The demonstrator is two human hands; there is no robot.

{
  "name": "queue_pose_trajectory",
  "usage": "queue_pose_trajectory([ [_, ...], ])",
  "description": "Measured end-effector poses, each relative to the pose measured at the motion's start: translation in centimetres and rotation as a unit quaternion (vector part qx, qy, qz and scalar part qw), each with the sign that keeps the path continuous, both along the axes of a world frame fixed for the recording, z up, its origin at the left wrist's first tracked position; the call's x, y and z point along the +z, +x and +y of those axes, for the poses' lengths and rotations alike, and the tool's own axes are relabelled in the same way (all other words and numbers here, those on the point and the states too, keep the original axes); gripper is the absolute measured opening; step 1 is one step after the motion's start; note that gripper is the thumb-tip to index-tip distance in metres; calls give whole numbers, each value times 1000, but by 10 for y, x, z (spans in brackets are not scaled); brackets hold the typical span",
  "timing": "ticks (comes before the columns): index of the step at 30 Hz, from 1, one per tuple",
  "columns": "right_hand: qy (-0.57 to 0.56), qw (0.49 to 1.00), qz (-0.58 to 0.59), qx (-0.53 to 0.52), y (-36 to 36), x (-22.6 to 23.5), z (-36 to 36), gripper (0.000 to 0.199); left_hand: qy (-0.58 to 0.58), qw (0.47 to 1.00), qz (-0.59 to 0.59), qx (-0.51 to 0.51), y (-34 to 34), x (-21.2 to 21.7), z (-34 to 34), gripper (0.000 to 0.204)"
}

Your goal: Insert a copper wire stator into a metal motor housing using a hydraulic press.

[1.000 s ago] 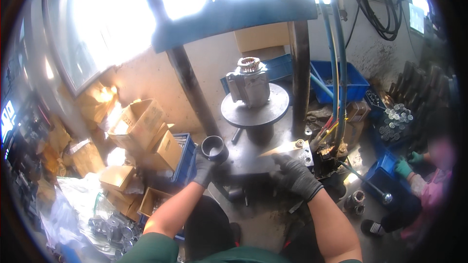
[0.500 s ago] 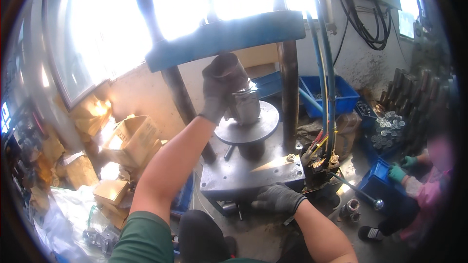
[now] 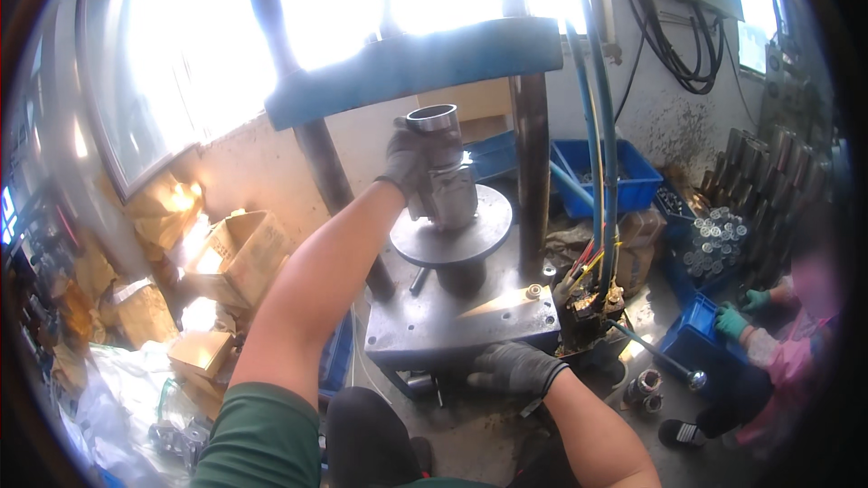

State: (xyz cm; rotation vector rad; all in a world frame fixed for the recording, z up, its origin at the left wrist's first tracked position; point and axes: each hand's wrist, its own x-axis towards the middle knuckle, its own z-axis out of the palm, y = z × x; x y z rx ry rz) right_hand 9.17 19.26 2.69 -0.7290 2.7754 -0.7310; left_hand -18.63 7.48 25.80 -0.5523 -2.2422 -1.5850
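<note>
My left hand (image 3: pixel 411 161), in a dark grey glove, is closed around a short metal sleeve (image 3: pixel 434 119) with a bright rim. The sleeve is upright, directly above a grey metal casting (image 3: pixel 454 197); my glove partly hides where they meet. The casting stands on the round steel plate (image 3: pixel 488 230) of a press, under its blue crossbeam (image 3: pixel 416 72). At the front edge of the press table (image 3: pixel 461 330) is my gloved right hand (image 3: pixel 515 369). Its fingers stretch leftward along the edge, holding nothing that I can see.
Steel columns (image 3: pixel 530 172) flank the round plate. Hoses (image 3: pixel 604 172) run down at the right, near a blue bin (image 3: pixel 633 181). At the left are cardboard boxes (image 3: pixel 237 258) and plastic bags (image 3: pixel 117 398). A co-worker's green-gloved hands (image 3: pixel 731 318) are over a blue crate (image 3: pixel 694 321).
The sleeve was tilted and blurred above the casting; now it is upright and a little lower, still in my left hand. My right hand has stayed at the table edge.
</note>
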Motion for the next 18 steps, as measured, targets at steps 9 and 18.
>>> queue_pose_trajectory([
  [9, 40, 999, -22, 6, -1, 1, -4, 52, -76, 995, -28, -56, -17, -17, -12, 63],
  [18, 34, 999, -13, 6, 2, 3, 2, 47, -107, 994, 10, 32, 32, -26, -17, 78],
])
